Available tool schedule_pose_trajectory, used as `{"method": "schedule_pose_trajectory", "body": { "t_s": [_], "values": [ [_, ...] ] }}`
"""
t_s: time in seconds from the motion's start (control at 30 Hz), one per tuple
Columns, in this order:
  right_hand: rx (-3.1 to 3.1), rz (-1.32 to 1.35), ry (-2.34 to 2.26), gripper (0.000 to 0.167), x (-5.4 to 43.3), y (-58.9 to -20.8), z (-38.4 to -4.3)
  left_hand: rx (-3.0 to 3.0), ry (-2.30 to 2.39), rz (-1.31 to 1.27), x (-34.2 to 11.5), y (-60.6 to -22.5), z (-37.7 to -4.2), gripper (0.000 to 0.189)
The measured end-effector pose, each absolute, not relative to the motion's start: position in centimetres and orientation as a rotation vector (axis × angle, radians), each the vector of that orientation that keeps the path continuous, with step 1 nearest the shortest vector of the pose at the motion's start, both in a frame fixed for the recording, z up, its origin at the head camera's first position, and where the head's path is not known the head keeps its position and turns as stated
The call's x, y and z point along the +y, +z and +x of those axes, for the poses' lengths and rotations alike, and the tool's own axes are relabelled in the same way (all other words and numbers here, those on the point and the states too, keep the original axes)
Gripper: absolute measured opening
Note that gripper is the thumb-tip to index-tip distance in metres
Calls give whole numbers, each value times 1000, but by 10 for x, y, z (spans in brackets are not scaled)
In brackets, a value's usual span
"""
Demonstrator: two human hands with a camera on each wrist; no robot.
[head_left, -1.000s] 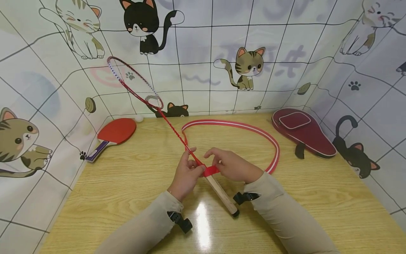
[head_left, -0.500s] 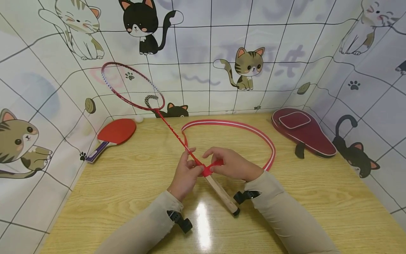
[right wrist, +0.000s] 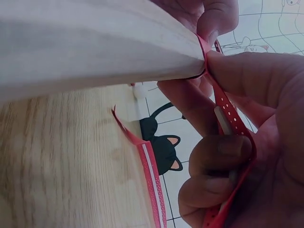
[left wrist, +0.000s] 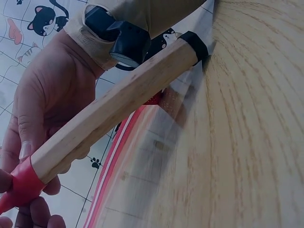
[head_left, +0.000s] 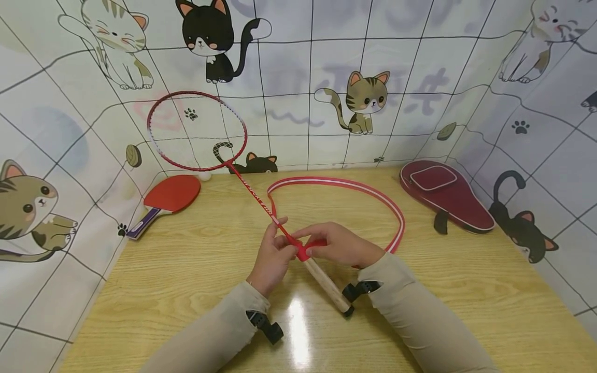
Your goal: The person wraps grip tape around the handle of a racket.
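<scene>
A red badminton racket (head_left: 254,194) slants across the middle of the head view, head at upper left, its bare wooden handle (head_left: 327,284) and black butt toward me. My left hand (head_left: 272,260) grips it where the shaft meets the handle. Red grip tape (head_left: 336,181) with a pale stripe is wrapped over the handle's top and curves in a long loop over the table. With thumb and fingers, my right hand (head_left: 347,246) pinches the tape close beside the handle. Small holes show in the tape (right wrist: 230,111) in the right wrist view, where it passes through the curled fingers.
A red table tennis bat (head_left: 172,192) lies at the table's back left with a white ball (head_left: 204,176) behind it. A dark red bat case (head_left: 443,194) lies at the back right. Cat-print walls enclose the wooden table (head_left: 186,290) on three sides.
The racket has rolled about its shaft, so its head shows wider and rounder. My right hand has drawn the tape closer around the handle's top, fingers now nearer my left hand.
</scene>
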State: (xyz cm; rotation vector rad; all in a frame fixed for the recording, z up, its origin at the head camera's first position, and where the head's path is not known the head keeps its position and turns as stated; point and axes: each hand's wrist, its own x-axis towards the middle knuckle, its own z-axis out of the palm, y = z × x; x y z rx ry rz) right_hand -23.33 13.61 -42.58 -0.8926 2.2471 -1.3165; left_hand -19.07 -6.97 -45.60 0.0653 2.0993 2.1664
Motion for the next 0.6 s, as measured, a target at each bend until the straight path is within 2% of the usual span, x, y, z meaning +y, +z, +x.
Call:
{"method": "schedule_pose_trajectory", "body": {
  "t_s": [0.37, 0.6],
  "values": [
    [2286, -986, -1289, 49, 134, -429, -234, 2142, 2201, 63, -65, -456, -184, 57],
    [2354, -982, -1236, 43, 135, -428, -235, 2215, 2118, 13, -64, -461, -184, 63]
  ]
}}
